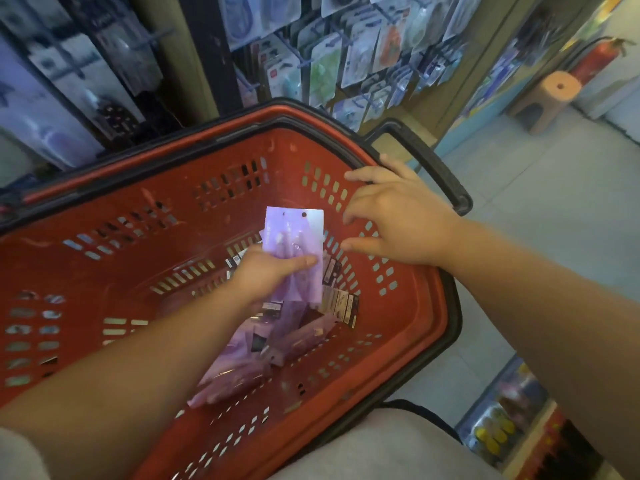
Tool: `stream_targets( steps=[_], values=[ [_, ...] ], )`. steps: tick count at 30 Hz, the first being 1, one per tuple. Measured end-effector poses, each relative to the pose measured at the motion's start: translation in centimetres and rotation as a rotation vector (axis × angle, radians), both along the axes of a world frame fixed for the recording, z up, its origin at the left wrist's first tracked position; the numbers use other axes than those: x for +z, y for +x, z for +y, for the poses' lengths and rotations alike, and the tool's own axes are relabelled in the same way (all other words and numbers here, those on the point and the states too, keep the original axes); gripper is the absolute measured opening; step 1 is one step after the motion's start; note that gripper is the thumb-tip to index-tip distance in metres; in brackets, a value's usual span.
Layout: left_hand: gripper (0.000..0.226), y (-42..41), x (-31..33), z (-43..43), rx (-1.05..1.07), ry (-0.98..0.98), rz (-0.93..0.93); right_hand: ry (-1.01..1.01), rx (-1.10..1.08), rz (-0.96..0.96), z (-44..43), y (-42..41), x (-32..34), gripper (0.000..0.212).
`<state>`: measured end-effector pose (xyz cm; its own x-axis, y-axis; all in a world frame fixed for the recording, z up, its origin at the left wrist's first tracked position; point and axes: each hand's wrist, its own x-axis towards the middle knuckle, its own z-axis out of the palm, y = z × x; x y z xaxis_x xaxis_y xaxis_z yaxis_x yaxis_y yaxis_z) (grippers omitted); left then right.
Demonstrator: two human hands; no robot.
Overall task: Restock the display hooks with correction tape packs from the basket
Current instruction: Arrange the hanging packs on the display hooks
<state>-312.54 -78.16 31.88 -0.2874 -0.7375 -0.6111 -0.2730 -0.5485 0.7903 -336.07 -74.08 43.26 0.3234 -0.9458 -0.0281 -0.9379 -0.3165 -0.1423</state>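
Observation:
A red plastic basket (138,209) with a black rim fills the middle of the view. My left hand (266,271) grips a purple correction tape pack (294,237) by its lower half, the pack upright with its hang holes at the top. More purple packs (270,348) lie on the basket floor beneath it. My right hand (398,220) hovers just right of the held pack, over the basket's right wall, with spread, slightly bent fingers holding nothing. The display hooks (349,60) with hanging blister packs stand beyond the basket.
Small dark boxes (341,303) lie in the basket's right corner. The black basket handle (436,164) sticks out on the right. A plastic stool (547,98) and a red fire extinguisher (595,60) stand on the tiled floor at the far right. Low shelves (512,420) are at the bottom right.

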Motion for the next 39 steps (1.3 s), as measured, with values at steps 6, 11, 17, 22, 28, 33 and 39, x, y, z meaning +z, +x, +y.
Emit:
stream_targets(
  steps=[6, 11, 17, 22, 28, 33, 39],
  values=[
    [0.057, 1.7, 6.6, 0.0, 0.065, -0.042, 0.262, -0.043, -0.082, -0.23, -0.1, 4.9, 0.5, 0.044],
    [0.047, 4.0, 10.5, 1.5, 0.09, -0.036, 0.302, 0.285, -0.278, -0.879, -0.8, 8.6, 1.5, 0.029],
    [0.059, 7.2, 12.2, 2.1, 0.272, 0.066, 0.481, 0.437, -0.338, -1.301, -1.5, 11.7, 2.0, 0.034],
    [0.032, 8.6, 13.8, 2.9, 0.337, 0.057, 0.468, 0.55, -0.247, -1.152, -2.4, 14.8, 1.3, 0.024],
    [0.008, 13.5, 14.7, 4.4, 0.491, 0.008, 0.211, 0.908, -0.188, -0.581, -4.1, 12.7, -3.2, 0.036],
    [0.014, 14.6, 14.0, 6.7, 0.504, 0.027, 0.089, 1.109, 0.223, 0.506, -3.1, 12.0, -10.1, 0.054],
    [0.019, 15.2, 12.4, 6.1, 0.532, -0.016, 0.023, 0.966, 0.365, 0.668, -2.3, 12.2, -12.9, 0.028]
  ],
)
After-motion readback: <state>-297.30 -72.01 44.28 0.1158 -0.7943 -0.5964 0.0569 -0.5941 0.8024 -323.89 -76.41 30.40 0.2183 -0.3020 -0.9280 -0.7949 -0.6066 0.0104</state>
